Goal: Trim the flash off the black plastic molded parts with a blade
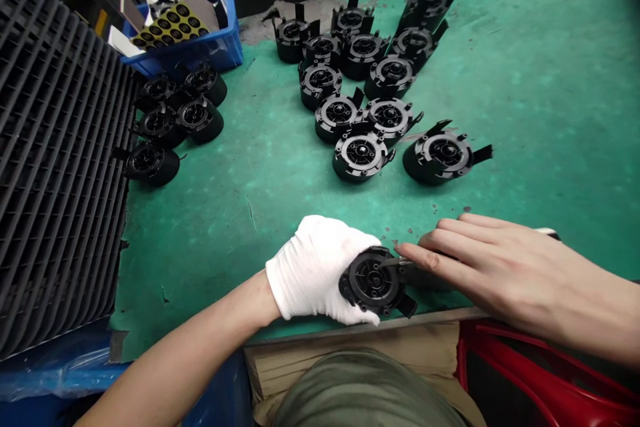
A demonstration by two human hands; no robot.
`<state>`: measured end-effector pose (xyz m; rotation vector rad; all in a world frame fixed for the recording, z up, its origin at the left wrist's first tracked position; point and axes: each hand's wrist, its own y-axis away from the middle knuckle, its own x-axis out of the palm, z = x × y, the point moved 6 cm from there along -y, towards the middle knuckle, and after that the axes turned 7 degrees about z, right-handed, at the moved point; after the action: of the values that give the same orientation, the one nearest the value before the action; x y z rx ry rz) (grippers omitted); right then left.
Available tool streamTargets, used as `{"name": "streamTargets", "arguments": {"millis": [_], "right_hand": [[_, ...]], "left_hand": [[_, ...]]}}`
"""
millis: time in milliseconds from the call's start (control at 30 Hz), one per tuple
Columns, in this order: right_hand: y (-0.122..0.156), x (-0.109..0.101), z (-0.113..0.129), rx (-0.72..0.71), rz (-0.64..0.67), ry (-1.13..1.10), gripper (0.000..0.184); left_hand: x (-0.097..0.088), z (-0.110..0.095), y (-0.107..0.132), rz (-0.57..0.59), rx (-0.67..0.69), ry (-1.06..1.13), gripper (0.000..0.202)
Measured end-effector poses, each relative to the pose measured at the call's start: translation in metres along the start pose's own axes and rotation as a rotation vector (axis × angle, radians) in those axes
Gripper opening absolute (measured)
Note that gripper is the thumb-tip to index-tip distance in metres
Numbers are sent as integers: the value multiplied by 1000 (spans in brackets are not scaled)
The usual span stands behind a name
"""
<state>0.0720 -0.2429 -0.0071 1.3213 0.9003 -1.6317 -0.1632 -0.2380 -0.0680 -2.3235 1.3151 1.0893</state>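
My left hand (324,270), in a white glove, is wrapped around a round black plastic housing (374,278) near the table's front edge. Its ribbed, ringed face is turned up towards me, and a flat tab sticks out at the lower right. My bare right hand (493,267) is closed around a slim tool (395,262) with a narrow metal tip. That tip reaches over the housing's face, near its right side. Most of the tool is hidden under my fingers, so its kind does not show.
More black housings (360,155) stand grouped at the back middle, with one (440,155) apart to the right and several (151,163) at left. A blue bin (233,33) holds a yellow-and-black sticker sheet (173,23). A dark slatted rack (60,147) borders the green table (540,100). A red chair (540,373) is below right.
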Motion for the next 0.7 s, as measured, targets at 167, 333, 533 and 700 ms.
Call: {"name": "streamTargets", "arguments": {"millis": [167,333,533,700], "right_hand": [[35,13,-5,285,-161,-113,80],[34,35,15,313,-137,-160,81],[-17,21,28,249,-176,-56,62],[-11,18,29,287,-147,-19,48]], "left_hand": [[-9,18,14,-339,-70,24,71],[1,37,36,-631,-162,-148,133],[11,38,39,-569,-106,-178,131],[4,43,34,-529,-125,-130,128]]}}
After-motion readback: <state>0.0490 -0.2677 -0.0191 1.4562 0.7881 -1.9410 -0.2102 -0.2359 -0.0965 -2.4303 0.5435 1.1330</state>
